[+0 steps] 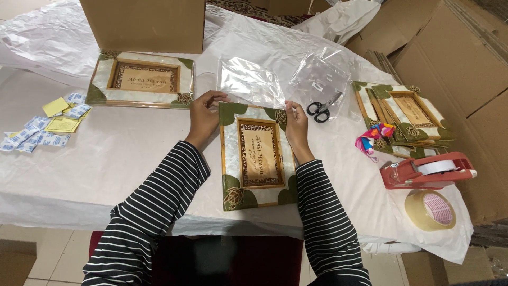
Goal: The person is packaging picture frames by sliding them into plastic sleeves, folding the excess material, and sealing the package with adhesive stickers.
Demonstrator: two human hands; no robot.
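In the head view, a green-cornered picture frame (pixel 256 154) lies flat on the white-covered bench (pixel 121 153), directly in front of the person, with its long axis running near to far. Both hands sit at its far end. The left hand (pixel 203 114) curls over the far left corner, fingers pinching the edge of a clear plastic bag (pixel 250 82) that lies just beyond the frame and touches its far edge. The right hand (pixel 295 121) rests on the far right corner, fingers bent and closed on the frame's rim near the bag's mouth. The two hands are about equally near the bag; the bag's opening faces the frame's short far side.

To the right of the bag lies a second crumpled clear bag (pixel 320 79) with black-handled scissors (pixel 320 110) on its near edge, close to the right hand. Further right is a stack of similar frames (pixel 405 114), a colourful scrap (pixel 373 136), a red tape dispenser (pixel 426 170) and a roll of tape (pixel 431 210). On the far left another frame (pixel 142 79) lies crosswise before a cardboard box (pixel 143 24), with small packets and yellow slips (pixel 47 130) at the left, well apart.
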